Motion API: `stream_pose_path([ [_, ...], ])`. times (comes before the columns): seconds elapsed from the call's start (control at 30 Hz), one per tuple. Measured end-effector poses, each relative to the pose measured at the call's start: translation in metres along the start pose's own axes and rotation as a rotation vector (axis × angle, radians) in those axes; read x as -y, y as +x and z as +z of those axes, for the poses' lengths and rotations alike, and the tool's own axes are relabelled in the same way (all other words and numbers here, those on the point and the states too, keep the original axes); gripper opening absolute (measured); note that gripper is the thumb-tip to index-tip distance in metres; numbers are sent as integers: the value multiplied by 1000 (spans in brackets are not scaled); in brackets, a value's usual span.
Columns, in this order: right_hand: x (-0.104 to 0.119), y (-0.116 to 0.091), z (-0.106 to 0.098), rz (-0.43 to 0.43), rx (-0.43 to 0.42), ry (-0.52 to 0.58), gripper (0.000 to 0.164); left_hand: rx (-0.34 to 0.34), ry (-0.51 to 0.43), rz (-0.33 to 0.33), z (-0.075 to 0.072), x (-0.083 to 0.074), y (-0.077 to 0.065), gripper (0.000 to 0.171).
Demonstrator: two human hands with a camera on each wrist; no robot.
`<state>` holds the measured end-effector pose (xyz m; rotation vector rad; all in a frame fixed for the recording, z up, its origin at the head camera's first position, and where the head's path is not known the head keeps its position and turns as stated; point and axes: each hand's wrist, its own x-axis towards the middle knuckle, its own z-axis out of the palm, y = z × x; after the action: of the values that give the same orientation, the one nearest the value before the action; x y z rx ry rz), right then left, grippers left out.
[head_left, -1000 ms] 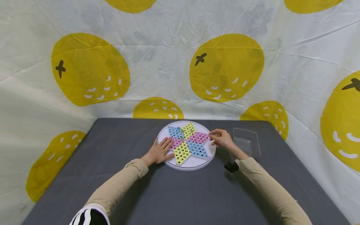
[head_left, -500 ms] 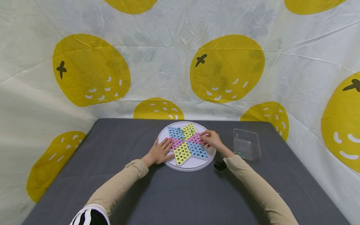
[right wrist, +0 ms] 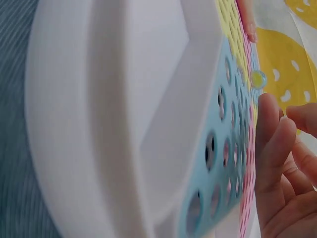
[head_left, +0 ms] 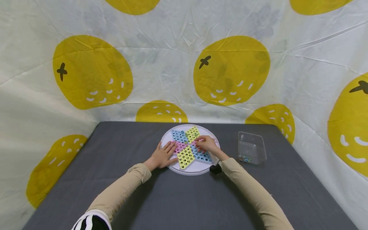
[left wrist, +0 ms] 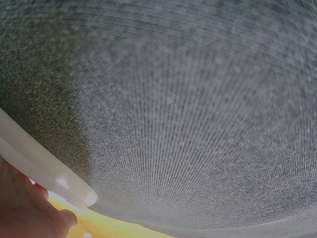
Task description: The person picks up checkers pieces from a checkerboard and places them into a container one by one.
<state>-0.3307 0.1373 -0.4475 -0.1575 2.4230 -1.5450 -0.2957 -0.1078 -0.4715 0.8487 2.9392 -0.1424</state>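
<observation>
A round white board (head_left: 189,172) carries a star of pink, yellow and blue perforated points. Several marbles sit near its far side and centre. My left hand (head_left: 163,156) rests flat on the board's left edge, fingers spread over the pink point. My right hand (head_left: 207,144) hangs over the right of the star, thumb and fingers drawn together toward the centre. In the right wrist view a clear marble (right wrist: 258,79) with a yellow core sits just beyond the right fingertips (right wrist: 269,100). I cannot tell whether a marble is between those fingers.
A clear plastic box (head_left: 252,145) stands right of the board, with several marbles (head_left: 244,158) in its near left corner. A dark grey cloth (head_left: 184,198) covers the table. A patterned curtain (head_left: 166,64) hangs behind it.
My right hand has moved left from the board's right edge to near the star's centre, uncovering marbles in the box. My left hand has stayed put.
</observation>
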Motion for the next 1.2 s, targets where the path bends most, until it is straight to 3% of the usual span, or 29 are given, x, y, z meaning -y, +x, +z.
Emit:
stream_pose_path([
  [0.57,5,14,29,-9,3,-28,34,-1,7,-1,-2,-2,-1,67],
  [0.9,12,14,36,14,-33,-63,32,6,21,-3,1,1,0,69],
  [1.2,11,14,38,-6,-22,-92,29,6,17,1,-7,-3,-4,68],
])
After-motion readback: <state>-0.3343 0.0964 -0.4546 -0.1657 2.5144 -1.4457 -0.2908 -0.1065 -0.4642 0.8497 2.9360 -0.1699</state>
